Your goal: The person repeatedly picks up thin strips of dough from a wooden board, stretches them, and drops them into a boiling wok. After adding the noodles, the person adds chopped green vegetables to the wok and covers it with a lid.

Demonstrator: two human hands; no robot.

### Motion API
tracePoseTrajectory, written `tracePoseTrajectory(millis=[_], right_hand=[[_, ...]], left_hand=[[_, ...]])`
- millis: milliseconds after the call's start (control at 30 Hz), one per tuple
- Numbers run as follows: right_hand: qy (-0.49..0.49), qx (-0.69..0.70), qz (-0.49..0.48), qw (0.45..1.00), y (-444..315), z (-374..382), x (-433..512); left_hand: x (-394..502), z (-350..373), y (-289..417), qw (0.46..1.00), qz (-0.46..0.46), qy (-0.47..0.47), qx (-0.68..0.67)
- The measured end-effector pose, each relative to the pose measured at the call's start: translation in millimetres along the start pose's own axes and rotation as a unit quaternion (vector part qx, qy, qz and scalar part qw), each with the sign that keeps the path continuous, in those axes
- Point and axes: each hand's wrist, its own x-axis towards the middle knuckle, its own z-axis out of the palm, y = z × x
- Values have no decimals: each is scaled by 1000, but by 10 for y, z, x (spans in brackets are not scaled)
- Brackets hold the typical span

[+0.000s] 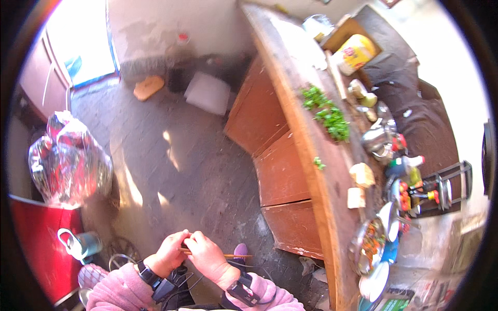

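Note:
At the bottom middle, my left hand (169,250) and my right hand (206,254) meet in front of my body, above the floor. Thin wooden sticks (237,256), which look like chopsticks, pass through the hands and point out to the right beneath my right palm. Both hands are closed around them, with the fingertips touching. Whether anything else lies between the fingers is hidden. Pink fleece sleeves and dark wrist straps with cables cover both forearms.
Right: a long wooden counter (288,116) bears green herbs (327,112), pale blocks (362,175), a bowl of chopped vegetables (369,245), plates and bottles. Left: a red cabinet (46,241), a light blue pitcher (86,245) and a plastic-wrapped bundle (72,163). A white box (208,93) stands beyond.

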Motion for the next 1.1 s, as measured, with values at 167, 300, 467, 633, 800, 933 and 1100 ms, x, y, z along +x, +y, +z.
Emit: tracePoseTrajectory(millis=[167, 300, 467, 633, 800, 933, 1100], right_hand=[[55, -80, 78, 992, -582, -482, -373], [100, -104, 126, 981, -882, -793, -887], [176, -69, 200, 961, -1075, -1203, -1786], [226, -127, 304, 917, -1093, -1593, -3082], [322, -135, 351, 869, -929, -1820, -4679], [360, -151, 393, 832, -849, -1912, -5985], [419, -171, 447, 772, -826, -2137, -7306]], left_hand=[[-381, 488, 130, 984, -128, -85, 87], [-627, 834, -75, 956, -192, -160, 156], [-803, 1436, -695, 901, -262, -271, 212], [-1058, 2095, -1794, 855, -335, -265, 295], [-1356, 2581, -3446, 780, -378, -384, 317], [-1689, 2940, -4694, 745, -376, -391, 388], [-2091, 3598, -5827, 687, -514, -391, 332]])
